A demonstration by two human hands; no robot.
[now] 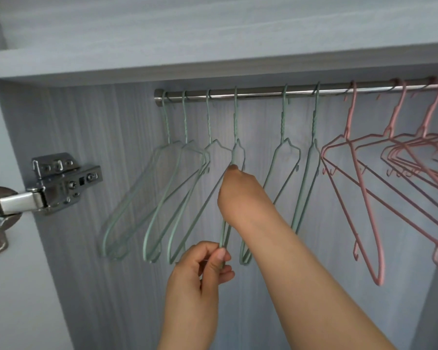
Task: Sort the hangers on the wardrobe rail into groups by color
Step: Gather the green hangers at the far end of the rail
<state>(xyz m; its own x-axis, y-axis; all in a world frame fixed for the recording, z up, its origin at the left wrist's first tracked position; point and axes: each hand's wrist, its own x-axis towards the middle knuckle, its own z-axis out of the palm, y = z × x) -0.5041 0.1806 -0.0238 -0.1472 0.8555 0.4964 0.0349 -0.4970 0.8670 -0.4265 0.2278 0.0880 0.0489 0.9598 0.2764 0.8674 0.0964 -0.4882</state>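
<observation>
A metal hinge [61, 183] is sitting at nine o'clock on the wardrobe's side wall. From eleven o'clock a rail [263, 93] is running rightward under the shelf [213, 66]. Six green hangers [162, 198] are hanging along its left stretch, their hooks apart from one another. The fourth green hanger [235, 127] is hanging edge-on near the middle, and both hands are gripping it. The left hand [200, 271], coming up from six o'clock, is pinching the hanger's bottom end between thumb and fingertips. The right hand [240, 195], reaching in from five o'clock, is closing around the hanger's upper part just under the neck; its fingers are hidden behind the hand. Two more green hangers are hanging just right of that arm. From one o'clock to three o'clock the pink hangers [359, 198] are hanging, the nearest one touching the last green one, the rest crowding together toward the frame's edge.
</observation>
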